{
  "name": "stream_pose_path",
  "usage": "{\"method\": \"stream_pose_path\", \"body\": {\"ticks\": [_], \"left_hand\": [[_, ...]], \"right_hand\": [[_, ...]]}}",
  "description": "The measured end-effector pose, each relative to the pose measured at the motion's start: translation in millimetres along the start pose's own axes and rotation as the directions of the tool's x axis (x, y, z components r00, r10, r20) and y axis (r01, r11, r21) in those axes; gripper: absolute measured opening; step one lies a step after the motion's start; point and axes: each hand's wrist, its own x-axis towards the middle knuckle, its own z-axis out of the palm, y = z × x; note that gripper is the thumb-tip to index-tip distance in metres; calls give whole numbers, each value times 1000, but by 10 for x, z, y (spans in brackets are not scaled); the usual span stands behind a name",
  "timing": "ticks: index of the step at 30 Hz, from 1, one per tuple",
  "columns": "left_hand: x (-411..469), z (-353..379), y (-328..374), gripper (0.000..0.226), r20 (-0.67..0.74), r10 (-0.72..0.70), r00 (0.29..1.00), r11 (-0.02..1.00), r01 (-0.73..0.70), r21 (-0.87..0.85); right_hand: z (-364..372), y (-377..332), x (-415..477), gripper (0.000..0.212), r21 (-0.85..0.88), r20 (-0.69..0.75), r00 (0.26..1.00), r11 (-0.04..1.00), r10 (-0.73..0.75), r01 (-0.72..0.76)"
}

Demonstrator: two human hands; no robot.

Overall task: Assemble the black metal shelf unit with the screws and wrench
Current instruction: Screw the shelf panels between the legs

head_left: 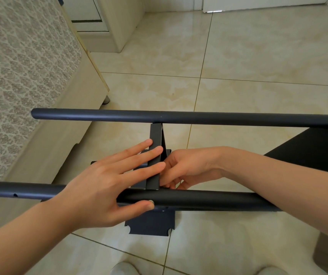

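Shelf unit lies on its side over the floor, panel edge-up between two tubes. Left hand spread flat, pressing the panel, thumb on near tube; right hand curled behind the panel, contents unclear. Stiff, slick-painted steel, probably light: grip the tubes.

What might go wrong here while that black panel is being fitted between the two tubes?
The panel looks steadied only by the flat left hand, so it may slip off the near tube. The right hand is tucked against the panel's thin edge, where fingers might get pinched.
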Motion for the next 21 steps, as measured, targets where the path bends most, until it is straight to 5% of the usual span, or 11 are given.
{"method": "stream_pose_path", "body": {"ticks": [6, 21], "left_hand": [[-1, -4, 10, 61, -4, -4, 1000, 1000, 4, 3], [-2, -2, 3, 61, -6, 3, 1000, 1000, -3, 3]], "right_hand": [[1, -3, -2, 25, -41, -33, 999, 999, 26, -27], [-2, -4, 11, 14, 22, -9, 1000, 1000, 5, -5]]}}
